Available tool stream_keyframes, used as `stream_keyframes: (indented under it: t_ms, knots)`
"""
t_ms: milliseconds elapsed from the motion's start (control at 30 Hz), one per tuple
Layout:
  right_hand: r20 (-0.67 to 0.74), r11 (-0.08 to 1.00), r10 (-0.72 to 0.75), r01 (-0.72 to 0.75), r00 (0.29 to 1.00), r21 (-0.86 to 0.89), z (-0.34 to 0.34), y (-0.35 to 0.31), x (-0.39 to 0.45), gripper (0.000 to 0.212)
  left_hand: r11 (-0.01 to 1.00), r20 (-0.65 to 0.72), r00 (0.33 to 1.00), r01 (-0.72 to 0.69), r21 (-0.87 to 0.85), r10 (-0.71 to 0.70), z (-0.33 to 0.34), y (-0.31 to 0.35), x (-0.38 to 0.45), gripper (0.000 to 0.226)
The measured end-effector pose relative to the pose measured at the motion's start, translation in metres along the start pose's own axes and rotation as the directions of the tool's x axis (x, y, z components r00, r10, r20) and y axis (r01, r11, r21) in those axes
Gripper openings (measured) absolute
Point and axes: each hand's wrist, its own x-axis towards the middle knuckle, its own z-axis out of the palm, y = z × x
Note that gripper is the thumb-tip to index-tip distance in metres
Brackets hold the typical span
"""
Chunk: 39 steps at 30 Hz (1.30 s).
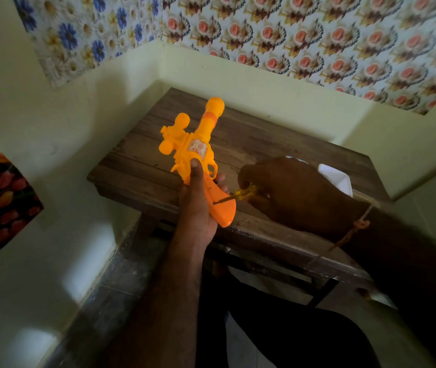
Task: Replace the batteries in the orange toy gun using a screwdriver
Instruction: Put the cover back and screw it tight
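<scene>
Left hand [198, 205] grips toy gun [198, 147] (screwdriver [238, 195] tip on handle).

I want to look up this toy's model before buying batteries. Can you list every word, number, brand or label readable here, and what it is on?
No text can be read in this view.
Sticker on the body of the orange plastic toy gun: a pale reddish print, too blurred to read.
Yellow translucent-handled screwdriver: no marking visible.
White object on the brown wooden table, behind the right hand: no print visible.
</scene>
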Motion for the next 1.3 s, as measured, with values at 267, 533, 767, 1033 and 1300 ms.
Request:
stream_keyframes:
  t_ms: [267, 533, 767, 1033, 1300]
  knots:
    - [0.01, 1.0, -0.015, 0.015, 1.0, -0.008, -0.0002, -0.004, -0.0022, 0.023, 0.999, -0.008, 1.0, -0.005, -0.032, 0.005, -0.0023, -0.0022, 0.0031, 0.093]
    - [0.003, 0.997, 0.013, -0.013, 1.0, -0.073, 0.0009, -0.0005, 0.0024, 0.036, 1.0, -0.018, 1.0, -0.006, -0.009, 0.006, -0.0012, -0.0001, 0.0005, 0.088]
    - [0.027, 0.999, 0.031, -0.03, 0.999, -0.029, -0.0022, -0.0027, 0.0011, 0.02, 0.998, 0.006, 1.0, -0.027, -0.05, 0.027, -0.0047, -0.0029, 0.0044, 0.089]
    - [-0.005, 1.0, -0.005, 0.005, 1.0, -0.018, 0.0014, -0.0058, -0.0012, 0.021, 0.999, -0.004, 1.0, -0.011, -0.051, 0.011, -0.0037, -0.0046, 0.0054, 0.091]
    - [-0.021, 0.999, -0.004, 0.003, 1.0, -0.039, 0.0006, -0.0082, 0.0038, 0.027, 0.993, 0.034, 0.998, -0.039, -0.114, 0.043, -0.0044, -0.0052, 0.0057, 0.072]
